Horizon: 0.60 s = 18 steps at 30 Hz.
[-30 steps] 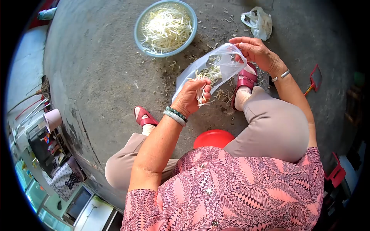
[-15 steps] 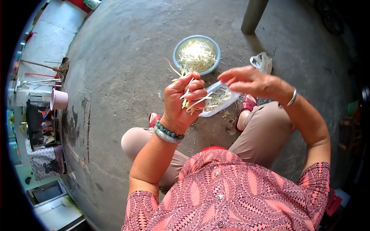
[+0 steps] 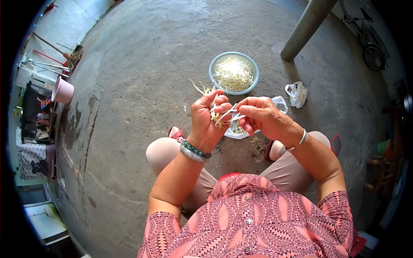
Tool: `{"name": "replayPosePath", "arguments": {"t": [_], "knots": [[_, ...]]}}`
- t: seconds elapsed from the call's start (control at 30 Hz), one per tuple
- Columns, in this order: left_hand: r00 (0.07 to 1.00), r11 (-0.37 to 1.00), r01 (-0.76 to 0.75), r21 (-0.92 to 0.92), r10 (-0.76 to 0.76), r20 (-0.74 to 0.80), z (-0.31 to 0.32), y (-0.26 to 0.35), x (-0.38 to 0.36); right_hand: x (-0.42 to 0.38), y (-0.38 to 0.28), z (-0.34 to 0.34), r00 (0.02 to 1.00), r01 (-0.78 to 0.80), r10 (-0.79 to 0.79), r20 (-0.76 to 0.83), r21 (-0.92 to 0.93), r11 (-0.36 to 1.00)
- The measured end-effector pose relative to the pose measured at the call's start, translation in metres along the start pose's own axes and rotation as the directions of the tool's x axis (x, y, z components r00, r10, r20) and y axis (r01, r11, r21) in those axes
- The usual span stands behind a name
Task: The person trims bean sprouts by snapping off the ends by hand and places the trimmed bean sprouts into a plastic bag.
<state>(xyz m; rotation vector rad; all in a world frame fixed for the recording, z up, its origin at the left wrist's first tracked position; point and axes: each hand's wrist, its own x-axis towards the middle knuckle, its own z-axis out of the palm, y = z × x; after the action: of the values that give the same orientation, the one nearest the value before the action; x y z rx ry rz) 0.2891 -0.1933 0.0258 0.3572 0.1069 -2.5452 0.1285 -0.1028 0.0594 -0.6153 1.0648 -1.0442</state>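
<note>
My left hand (image 3: 208, 116) is closed around a small bunch of bean sprouts (image 3: 221, 119), whose white stems and yellow heads stick out between the fingers. Close beside it on the right, my right hand (image 3: 264, 115) pinches a sprout stem at the bunch's edge. Beyond both hands, a blue colander (image 3: 257, 77) on the floor holds a heap of bean sprouts (image 3: 233, 74). Below my right hand lies an open white plastic bag (image 3: 235, 136) with more sprout pieces in it, partly hidden by that hand.
A crumpled white bag (image 3: 297, 94) lies right of the colander. Loose sprout bits (image 3: 260, 143) litter the concrete floor near my feet. A grey post (image 3: 306, 32) rises at upper right, with a bicycle (image 3: 372, 51) beyond. A pink bucket (image 3: 63, 90) and a broom (image 3: 74, 57) are at left.
My right hand has come down and left to meet the bunch in my left hand, and its fingers have closed on a stem. The whole view has shifted slightly.
</note>
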Motion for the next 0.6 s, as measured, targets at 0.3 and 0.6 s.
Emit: {"name": "replayPosePath", "arguments": {"t": [0.3, 0.6], "knots": [[0.996, 0.989, -0.069, 0.134, 0.077, -0.051, -0.004, -0.006, 0.004, 0.028, 0.014, -0.006, 0.998, 0.063, -0.064, 0.001, 0.134, 0.989], [0.992, 0.986, -0.039, 0.165, 0.058, -0.112, -0.017, -0.016, 0.013, 0.017, 0.006, -0.014, 0.997, 0.074, -0.073, -0.029, 0.019, 0.997]]}}
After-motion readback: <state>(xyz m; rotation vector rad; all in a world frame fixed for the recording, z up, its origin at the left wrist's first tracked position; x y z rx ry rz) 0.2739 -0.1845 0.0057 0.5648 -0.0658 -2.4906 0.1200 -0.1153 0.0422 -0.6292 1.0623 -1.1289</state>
